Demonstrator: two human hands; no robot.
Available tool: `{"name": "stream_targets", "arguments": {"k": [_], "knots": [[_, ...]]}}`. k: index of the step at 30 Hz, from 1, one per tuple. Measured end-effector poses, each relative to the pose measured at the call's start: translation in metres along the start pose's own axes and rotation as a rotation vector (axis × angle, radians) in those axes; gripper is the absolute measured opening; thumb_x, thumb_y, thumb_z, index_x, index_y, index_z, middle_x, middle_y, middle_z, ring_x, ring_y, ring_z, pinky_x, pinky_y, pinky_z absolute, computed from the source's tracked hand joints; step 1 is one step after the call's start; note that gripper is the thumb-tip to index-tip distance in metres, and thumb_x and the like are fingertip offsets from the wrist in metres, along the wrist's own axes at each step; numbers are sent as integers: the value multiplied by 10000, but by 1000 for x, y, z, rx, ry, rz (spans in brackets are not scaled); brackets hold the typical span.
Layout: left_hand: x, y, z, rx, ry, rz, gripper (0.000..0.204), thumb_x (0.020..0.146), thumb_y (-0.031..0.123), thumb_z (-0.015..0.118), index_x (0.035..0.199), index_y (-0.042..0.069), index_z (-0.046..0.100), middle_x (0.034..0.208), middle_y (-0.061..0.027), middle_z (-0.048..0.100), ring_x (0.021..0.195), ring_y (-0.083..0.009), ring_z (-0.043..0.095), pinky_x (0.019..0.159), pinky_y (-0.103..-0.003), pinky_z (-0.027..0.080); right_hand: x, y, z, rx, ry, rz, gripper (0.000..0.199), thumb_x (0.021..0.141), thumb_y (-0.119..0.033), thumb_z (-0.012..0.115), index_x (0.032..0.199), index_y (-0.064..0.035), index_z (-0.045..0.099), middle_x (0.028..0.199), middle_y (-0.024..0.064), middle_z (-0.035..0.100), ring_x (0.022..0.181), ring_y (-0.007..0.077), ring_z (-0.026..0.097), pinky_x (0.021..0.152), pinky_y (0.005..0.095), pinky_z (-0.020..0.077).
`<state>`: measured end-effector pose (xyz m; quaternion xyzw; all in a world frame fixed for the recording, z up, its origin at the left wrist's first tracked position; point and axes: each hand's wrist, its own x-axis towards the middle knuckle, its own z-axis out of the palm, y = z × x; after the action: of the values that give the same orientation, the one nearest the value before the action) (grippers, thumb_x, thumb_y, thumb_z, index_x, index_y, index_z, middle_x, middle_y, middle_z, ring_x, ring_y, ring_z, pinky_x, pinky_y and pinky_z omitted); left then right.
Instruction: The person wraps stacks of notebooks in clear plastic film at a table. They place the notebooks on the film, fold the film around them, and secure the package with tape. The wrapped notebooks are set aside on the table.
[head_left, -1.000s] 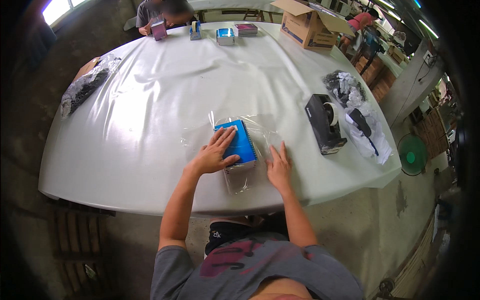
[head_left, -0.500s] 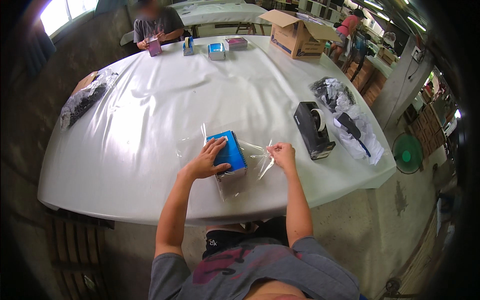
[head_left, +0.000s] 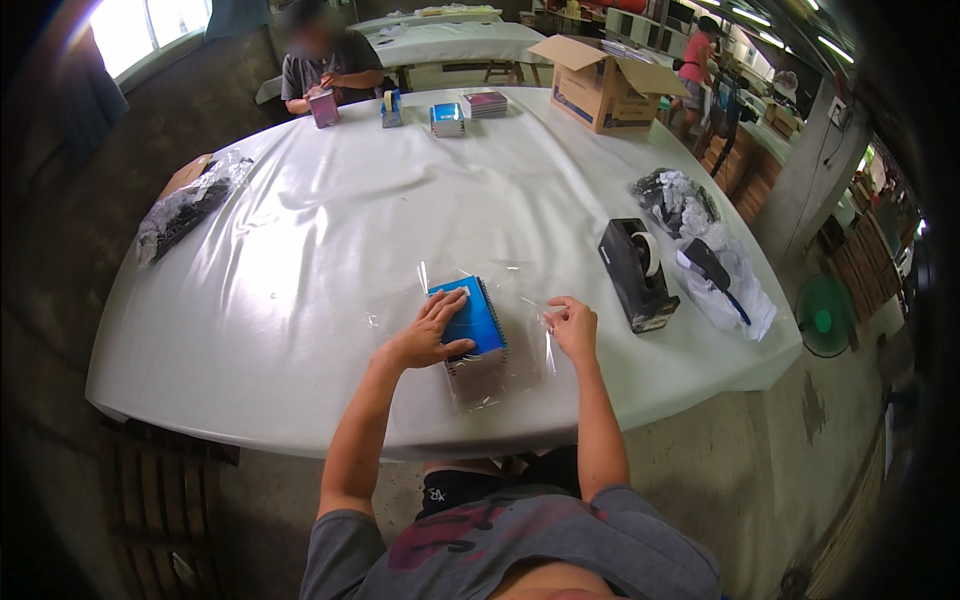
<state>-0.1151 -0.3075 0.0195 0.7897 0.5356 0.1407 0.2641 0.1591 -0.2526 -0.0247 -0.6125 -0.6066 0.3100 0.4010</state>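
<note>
On the white-covered table (head_left: 290,380) in front of me lies a stack of blue spiral notebooks (head_left: 483,325), on a sheet of clear plastic film (head_left: 525,372). My left hand (head_left: 432,335) rests on the top cover with its fingers spread, pressing from above. Just right of the stack, my right hand (head_left: 573,328) has its fingers pinched together at the edge of the film. The film spreads out around the stack, and its outline is hard to see in places.
A black tape dispenser (head_left: 637,278) stands to my right, beside crumpled plastic (head_left: 735,290). Another plastic bundle (head_left: 190,212) lies at the left. Across the table a person (head_left: 332,70) handles a purple notebook stack (head_left: 323,108), near a blue tape dispenser (head_left: 391,110) and an open carton (head_left: 598,92).
The film by my right hand was pulled into taut folds and now lies more spread out. My left hand stays on the notebooks. The whole view has shifted slightly.
</note>
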Motion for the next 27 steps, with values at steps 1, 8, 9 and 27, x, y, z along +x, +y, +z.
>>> {"name": "stream_targets", "arguments": {"k": [1,8,9,27], "knots": [[1,1,0,0,-12,-3,841,828,573,563,1458,145,204,1526,-48,152,1416,-273,48,1154,-417,143,0,0,1,-55,3,-12,104,764,-117,702,836,-59,653,685,103,674,668,232,657,622,350,491],[0,-7,5,-5,12,9,861,817,619,539,1457,150,205,1525,-39,157,1415,-266,55,1154,-415,154,-6,-20,-1,-537,193,-248,121,778,-158,684,779,-60,614,772,95,640,760,289,626,680,410,469],[1,-9,5,-6,18,13,859,818,616,541,1457,149,207,1524,-41,159,1415,-266,55,1154,-416,154,-7,-19,-2,-614,272,-416,117,775,-153,684,774,-62,611,780,96,629,757,294,619,680,415,464],[6,-14,14,-3,72,48,838,819,522,598,1454,136,211,1512,-74,199,1408,-307,85,1153,-413,143,-18,-52,6,296,-157,30,574,701,-8,754,1147,-45,395,920,135,617,822,191,655,690,297,528]]}}
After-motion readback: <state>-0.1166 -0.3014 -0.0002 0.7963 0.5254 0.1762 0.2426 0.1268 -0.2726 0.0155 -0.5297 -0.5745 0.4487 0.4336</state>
